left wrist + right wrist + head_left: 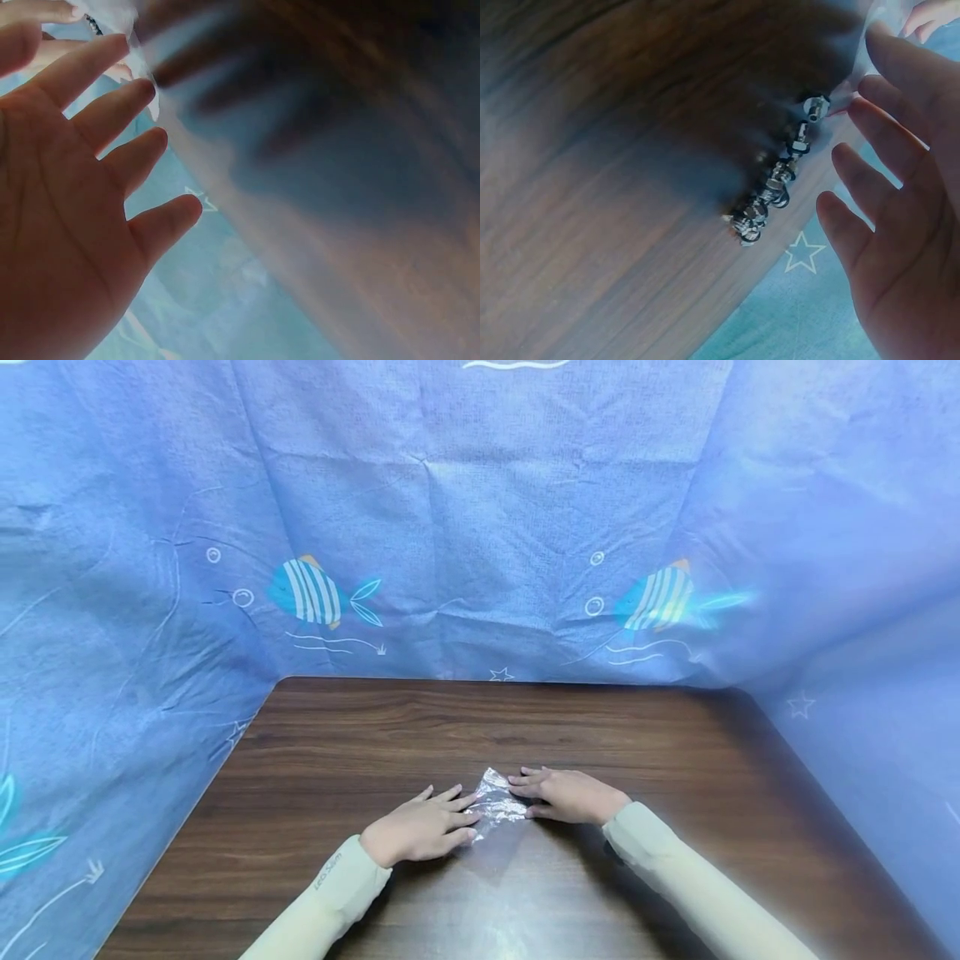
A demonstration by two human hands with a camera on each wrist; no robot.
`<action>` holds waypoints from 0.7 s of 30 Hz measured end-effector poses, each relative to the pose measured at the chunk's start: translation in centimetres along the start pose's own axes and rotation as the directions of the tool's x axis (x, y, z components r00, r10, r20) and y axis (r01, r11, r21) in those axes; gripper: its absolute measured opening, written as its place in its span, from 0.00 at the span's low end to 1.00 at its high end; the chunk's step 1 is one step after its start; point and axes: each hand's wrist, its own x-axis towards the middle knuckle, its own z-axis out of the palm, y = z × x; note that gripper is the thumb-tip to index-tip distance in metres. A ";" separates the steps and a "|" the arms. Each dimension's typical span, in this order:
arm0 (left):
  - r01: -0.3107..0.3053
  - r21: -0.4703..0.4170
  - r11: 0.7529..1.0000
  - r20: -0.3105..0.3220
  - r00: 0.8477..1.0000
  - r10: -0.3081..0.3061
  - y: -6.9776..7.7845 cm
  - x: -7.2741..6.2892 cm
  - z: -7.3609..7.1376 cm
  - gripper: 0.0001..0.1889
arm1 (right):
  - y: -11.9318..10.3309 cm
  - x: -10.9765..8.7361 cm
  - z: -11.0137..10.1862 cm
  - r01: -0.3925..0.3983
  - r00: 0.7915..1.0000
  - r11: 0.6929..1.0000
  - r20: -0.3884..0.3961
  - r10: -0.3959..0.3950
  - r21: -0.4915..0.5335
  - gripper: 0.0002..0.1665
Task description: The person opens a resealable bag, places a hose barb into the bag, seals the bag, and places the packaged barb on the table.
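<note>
A crinkled, see-through plastic bag or sheet (497, 806) lies on the table between the two hands. My left hand (426, 828) has its fingers spread, their tips at the plastic's left edge. From the other side my right hand (566, 795) reaches in, fingers extended, with fingertips at its right edge. In the right wrist view, a row of small shiny metal pieces with black rings (769, 195) lies by the fingers of the right hand (907, 195); the hand hides them in the head view. The left wrist view shows the left palm (60, 225) with fingers apart.
The brown wood-grain table (360, 727) extends around both hands. Blue cloth (487, 527) printed with fish and stars hangs along its back and both sides. Light sleeves (675, 868) cover both forearms.
</note>
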 end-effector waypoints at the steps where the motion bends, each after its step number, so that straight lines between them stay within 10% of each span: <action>1: 0.010 -0.003 1.000 -0.001 1.000 -0.010 -0.1 0.1 0.0 0.26 | 0.0 0.0 0.0 -0.002 1.000 1.000 -0.005 0.002 0.001 0.28; 21: 0.103 -0.035 0.994 -0.014 0.995 -0.103 -2.4 1.5 -0.3 0.38 | -1.6 0.1 -0.1 0.013 0.998 0.999 -0.063 -0.015 -0.029 0.24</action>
